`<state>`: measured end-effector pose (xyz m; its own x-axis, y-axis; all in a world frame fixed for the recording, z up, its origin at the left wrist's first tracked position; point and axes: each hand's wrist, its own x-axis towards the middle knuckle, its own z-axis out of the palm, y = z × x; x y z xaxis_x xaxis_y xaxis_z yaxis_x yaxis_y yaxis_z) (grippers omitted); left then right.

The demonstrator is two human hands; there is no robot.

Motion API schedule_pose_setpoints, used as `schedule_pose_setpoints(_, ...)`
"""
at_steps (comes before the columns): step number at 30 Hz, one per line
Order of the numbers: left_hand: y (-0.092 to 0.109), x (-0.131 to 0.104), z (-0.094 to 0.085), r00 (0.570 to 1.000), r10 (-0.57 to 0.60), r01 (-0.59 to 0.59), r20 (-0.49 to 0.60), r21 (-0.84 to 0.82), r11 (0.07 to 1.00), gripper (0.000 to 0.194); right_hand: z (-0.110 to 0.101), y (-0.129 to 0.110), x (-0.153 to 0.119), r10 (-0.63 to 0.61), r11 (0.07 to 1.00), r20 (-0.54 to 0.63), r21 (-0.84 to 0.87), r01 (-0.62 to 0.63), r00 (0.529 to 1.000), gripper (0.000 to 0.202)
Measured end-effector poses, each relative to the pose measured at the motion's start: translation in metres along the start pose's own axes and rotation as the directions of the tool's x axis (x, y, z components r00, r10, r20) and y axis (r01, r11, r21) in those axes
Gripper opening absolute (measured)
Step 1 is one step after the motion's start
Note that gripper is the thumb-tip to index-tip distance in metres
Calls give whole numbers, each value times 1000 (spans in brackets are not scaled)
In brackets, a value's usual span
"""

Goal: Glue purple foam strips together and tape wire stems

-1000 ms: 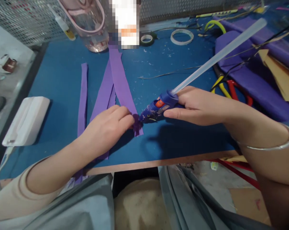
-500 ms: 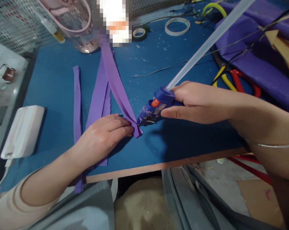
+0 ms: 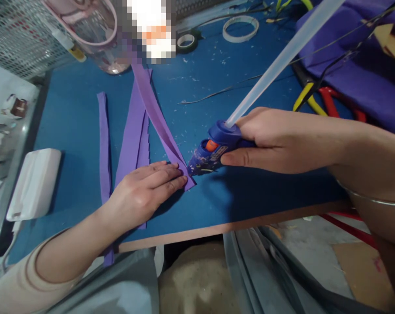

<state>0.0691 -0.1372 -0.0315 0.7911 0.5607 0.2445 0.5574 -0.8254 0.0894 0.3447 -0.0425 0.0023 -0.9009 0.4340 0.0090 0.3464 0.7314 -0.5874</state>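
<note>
Two hands [image 3: 148, 187], one glue gun [image 3: 228, 134], two tape rolls [image 3: 241, 38]

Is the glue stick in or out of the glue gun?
Partly in. The glue stick enters the back of the glue gun, with a long length sticking out.

The head view looks forward and down from above the near side of the desk [image 3: 191, 126], close up.

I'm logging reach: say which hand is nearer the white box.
Left. The left hand lies to the right of the white box; the right hand, holding the glue gun, is farther right.
</note>
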Motion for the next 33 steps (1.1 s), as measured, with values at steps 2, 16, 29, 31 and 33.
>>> schedule_pose_setpoints(2, 1, 0, 0, 1000, -8, 8, 8, 10, 1000, 28, 1, 1, 1, -2, 1000, -17, -19, 2, 1000, 33)
schedule_pose_setpoints(16, 6, 8, -6, 995, 49, -64, 90, 160, 985, 30, 1, 4, 3, 90, 994, -49, -51, -92, 995, 40)
schedule_pose_setpoints(29, 6, 9, 2, 1000, -14, 15, -10, 107, 994, 21, 5, 8, 10, 189, 980, -90, -51, -194, 978, 41)
schedule_pose_setpoints(31, 6, 8, 6, 997, -59, 65, -57, 103, 993, 19, 6, 6, 12, 189, 979, -92, -55, -195, 978, 40)
schedule_pose_setpoints(33, 6, 8, 10, 989, -104, 112, -103, 75, 991, 17, 7, 5, 13, 187, 980, -94, -46, -192, 978, 39)
